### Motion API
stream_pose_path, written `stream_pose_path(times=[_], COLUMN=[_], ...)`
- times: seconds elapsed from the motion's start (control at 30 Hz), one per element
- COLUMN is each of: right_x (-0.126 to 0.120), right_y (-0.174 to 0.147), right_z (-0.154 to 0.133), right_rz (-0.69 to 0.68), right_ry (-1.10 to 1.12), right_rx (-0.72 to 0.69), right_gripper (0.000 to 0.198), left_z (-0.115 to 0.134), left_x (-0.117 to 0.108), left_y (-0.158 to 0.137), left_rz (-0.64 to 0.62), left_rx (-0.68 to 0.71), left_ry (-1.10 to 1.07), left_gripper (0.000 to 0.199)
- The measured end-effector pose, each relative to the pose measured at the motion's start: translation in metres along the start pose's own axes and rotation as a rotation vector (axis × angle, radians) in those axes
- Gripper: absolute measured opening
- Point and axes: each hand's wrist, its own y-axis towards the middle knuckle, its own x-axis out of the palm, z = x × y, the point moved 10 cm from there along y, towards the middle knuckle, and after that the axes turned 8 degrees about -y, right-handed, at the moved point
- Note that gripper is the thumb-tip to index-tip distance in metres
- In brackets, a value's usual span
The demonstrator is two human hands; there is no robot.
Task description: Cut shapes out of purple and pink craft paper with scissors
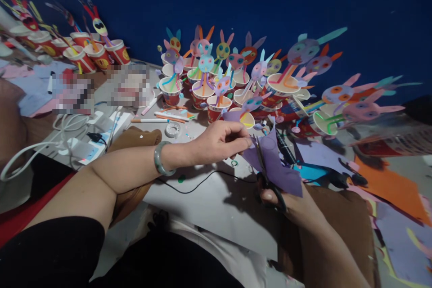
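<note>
A sheet of purple paper (285, 179) with a jagged, partly cut outline hangs above the table. My left hand (222, 141), with a jade-like bangle (164, 158) on its wrist, pinches the paper's left edge between thumb and fingers. Black-handled scissors (261, 157) are in my right hand (286, 202), their blades lying across the purple paper. The fingers of this hand are wrapped around the scissor handles and partly hidden behind the paper.
Paper cups with colourful rabbit-faced figures (205, 65) crowd the table's back. More red cups (116, 51) stand far left. A power strip (104, 135) with white cables, a tape roll (173, 130) and markers (150, 120) lie left. Orange paper (391, 189) and other sheets lie right.
</note>
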Motion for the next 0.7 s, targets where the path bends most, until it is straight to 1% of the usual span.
stream_pose_path(times=[0.2,0.43,0.5,0.57,0.63,0.7], right_x=[-0.002,-0.004,-0.003,0.001,0.006,0.01], right_y=[0.0,0.0,0.0,0.001,0.002,0.002], right_z=[-0.002,-0.005,-0.008,-0.011,-0.014,-0.015], right_rz=[0.014,0.042,0.048,0.024,-0.014,-0.042], right_ry=[-0.042,-0.02,-0.016,-0.007,0.011,0.018], right_rx=[-0.025,-0.009,-0.021,-0.049,-0.078,-0.091], right_gripper=[0.041,0.057,0.059,0.058,0.058,0.059], left_z=[0.001,0.002,0.002,0.003,0.006,0.016], left_x=[0.0,-0.001,-0.002,-0.004,-0.007,-0.013], left_y=[0.0,0.0,0.0,0.0,0.0,-0.001], left_rz=[-0.002,0.006,0.014,0.022,0.044,0.096], left_rx=[0.014,0.024,0.025,0.037,0.088,0.204], left_ry=[-0.001,-0.009,-0.002,0.017,0.064,0.155], left_gripper=[0.023,0.022,0.021,0.021,0.02,0.02])
